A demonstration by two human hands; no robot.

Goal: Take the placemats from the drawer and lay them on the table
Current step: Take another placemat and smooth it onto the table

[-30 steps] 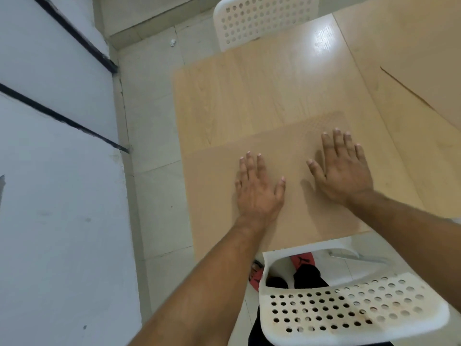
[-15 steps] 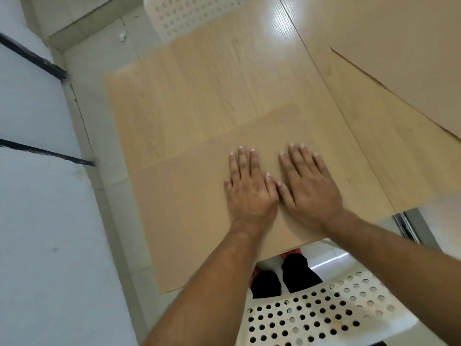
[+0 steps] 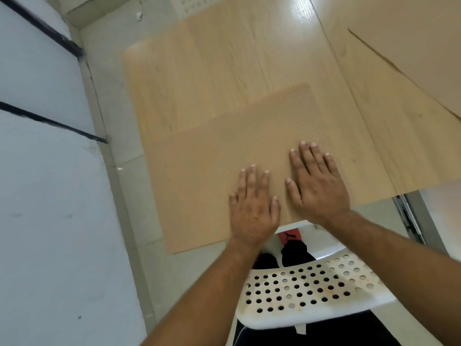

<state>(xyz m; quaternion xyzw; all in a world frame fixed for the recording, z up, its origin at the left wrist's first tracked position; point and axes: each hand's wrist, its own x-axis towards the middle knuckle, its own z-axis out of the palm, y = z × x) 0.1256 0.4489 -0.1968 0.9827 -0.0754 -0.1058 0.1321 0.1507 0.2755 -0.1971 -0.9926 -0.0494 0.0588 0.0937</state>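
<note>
Thin tan rectangular placemat (image 3: 212, 176) lay flat on the pale wood-grain desk (image 3: 224, 66), near edge | left hand (image 3: 253, 208) and right hand (image 3: 318, 186): each grip released, palms flat on its right half | long axis left-right, left end farther | 2nd tan mat (image 3: 424, 46) cut off upper right | white perforated chair (image 3: 311, 293) below.

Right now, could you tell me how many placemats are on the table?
2: one placemat under both hands at the near edge, a second placemat at the far right, partly out of frame. Others may be out of view.
</note>
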